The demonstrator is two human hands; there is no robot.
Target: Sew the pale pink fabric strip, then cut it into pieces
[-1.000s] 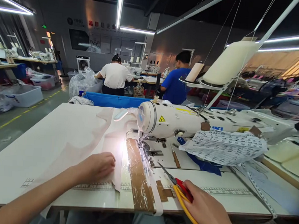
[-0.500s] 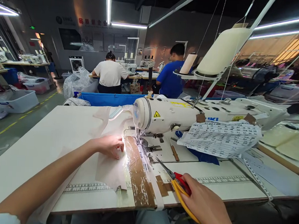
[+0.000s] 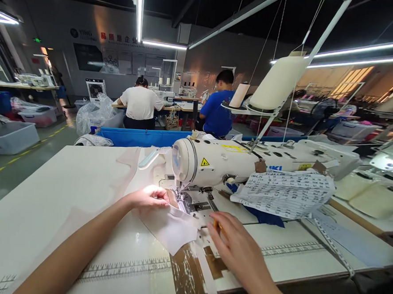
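My left hand is closed at the edge of a thin white fabric piece, just left of the needle area of the white sewing machine. The fabric lies over the brown tape strip and reaches to the right. To the right of the presser foot, my right hand is closed around a small tool with an orange-brown handle, which looks like a wooden-handled awl. My fingers hide most of it. The scissors are not visible now.
A patterned cloth hangs on the machine's front, with a tape measure beside it. Thread cones stand above. A printed ruler runs along the table's front. Two people sit at machines beyond the blue cloth trough.
The scissors have left my right hand, which moved up and left onto the tool by the machine bed. My left hand has drawn the fabric rightward over the brown strip. The view shifted slightly.
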